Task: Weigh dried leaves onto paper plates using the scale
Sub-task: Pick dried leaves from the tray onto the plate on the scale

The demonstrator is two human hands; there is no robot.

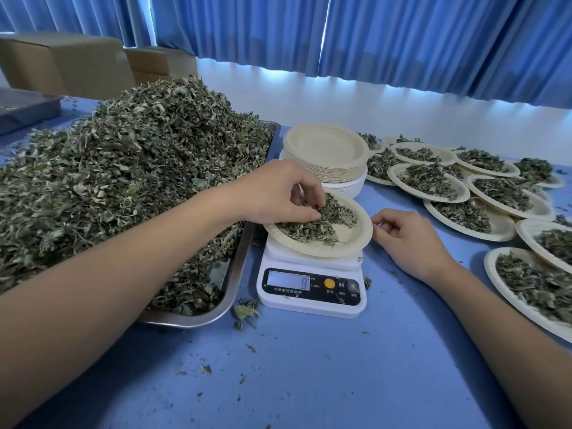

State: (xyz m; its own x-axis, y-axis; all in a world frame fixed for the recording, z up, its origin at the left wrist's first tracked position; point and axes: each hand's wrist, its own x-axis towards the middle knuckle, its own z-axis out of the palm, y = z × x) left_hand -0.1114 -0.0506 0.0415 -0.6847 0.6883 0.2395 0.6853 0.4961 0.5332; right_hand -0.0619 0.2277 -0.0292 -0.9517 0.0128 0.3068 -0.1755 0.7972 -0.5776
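Note:
A white digital scale (311,292) stands on the blue table, its display reading 8. On it lies a paper plate (356,236) with a thin layer of dried leaves (312,229). My left hand (275,193) reaches over the plate's left side, its fingertips curled down into the leaves and pinching some. My right hand (408,239) rests on the table just right of the plate, fingers loosely curled, holding nothing. A big heap of dried leaves (123,174) fills a metal tray (238,274) on the left.
A stack of unused paper plates (325,153) sits behind the scale. Several leaf-filled plates (433,184) cover the table's right side. Cardboard boxes (77,63) stand at the back left, blue curtains behind. Loose leaf bits (244,314) lie on the table.

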